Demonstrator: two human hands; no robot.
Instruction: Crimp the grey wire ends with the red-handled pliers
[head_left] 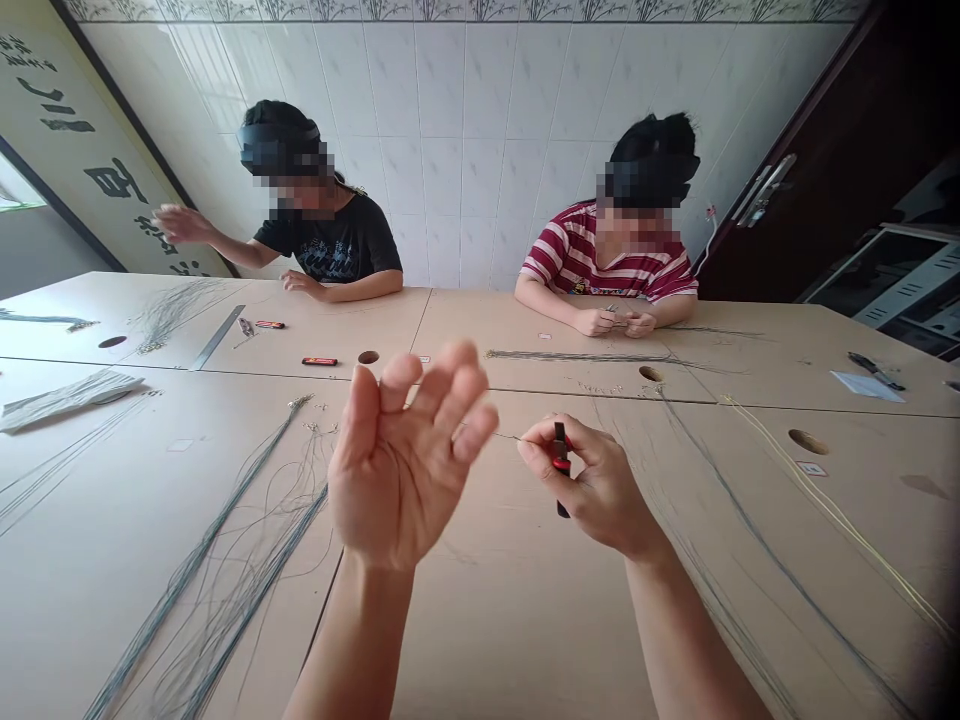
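In the middle, my left hand (411, 470) is raised above the table, palm towards me, its fingers loosely curled and apart. The fingertips are a little blurred. To its right, my right hand (596, 480) is closed around a slim black and red lighter (561, 470). Its thumb and forefinger also pinch the end of a thin dark cord (506, 436). That cord stretches left towards my left hand, where the fingers hide its far part. Bundles of grey-green cords (217, 530) lie on the table left of my left hand.
Several loose cords (739, 510) and yellow cords (832, 505) lie at the right. Across the table (487, 620) sit two people, in a black shirt (345, 240) and a striped shirt (559, 245). Nearby are a red lighter (320, 361), a ruler (217, 338) and cable holes (808, 441).
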